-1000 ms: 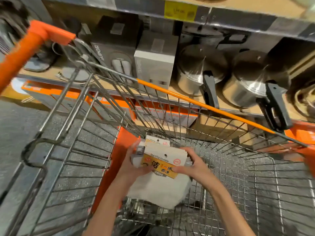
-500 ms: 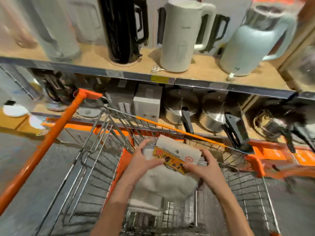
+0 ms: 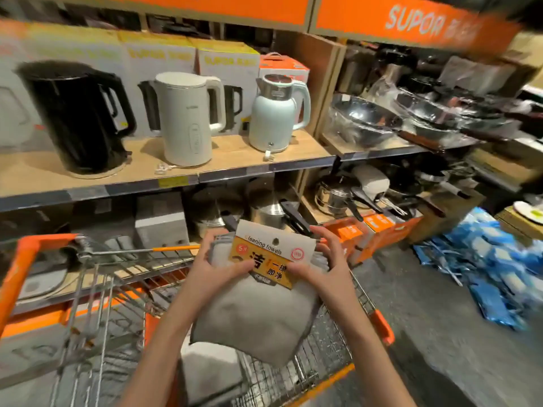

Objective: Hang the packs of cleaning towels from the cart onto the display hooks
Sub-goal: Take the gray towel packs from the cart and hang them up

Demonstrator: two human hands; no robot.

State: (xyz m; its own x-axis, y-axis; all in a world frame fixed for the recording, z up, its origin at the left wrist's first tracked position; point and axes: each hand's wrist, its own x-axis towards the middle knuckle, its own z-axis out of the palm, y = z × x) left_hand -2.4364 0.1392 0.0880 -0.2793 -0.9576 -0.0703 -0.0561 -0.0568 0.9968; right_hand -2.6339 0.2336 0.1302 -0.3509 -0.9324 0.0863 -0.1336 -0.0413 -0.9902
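Lifted higher since half a second ago, the pack of cleaning towels [image 3: 258,292] now sits well above the cart basket, and the view has swung up to take in the kettle shelf and an orange SUPOR sign [image 3: 417,22]. Both hands hold the pack over the right end of the shopping cart [image 3: 97,289]. The left hand [image 3: 217,268] grips its left edge, thumb across the yellow printed card and fingers curled behind. The right hand [image 3: 323,265] grips the right edge likewise, thumb on the card, fingers bent round the top corner. The white header with its hanging hole points up and away; the grey cloth sags below. Another grey towel pack [image 3: 208,368] lies in the basket beneath.

On the wooden shelf [image 3: 241,160] beyond stand a black kettle [image 3: 79,118] at left, a white kettle [image 3: 188,118] in the middle and a pale green kettle [image 3: 276,113] near the right end, boxes behind them. Steel pots [image 3: 335,195] fill the lower shelf, woks [image 3: 364,118] the next bay. Blue packages [image 3: 493,274] lie on the floor at right.
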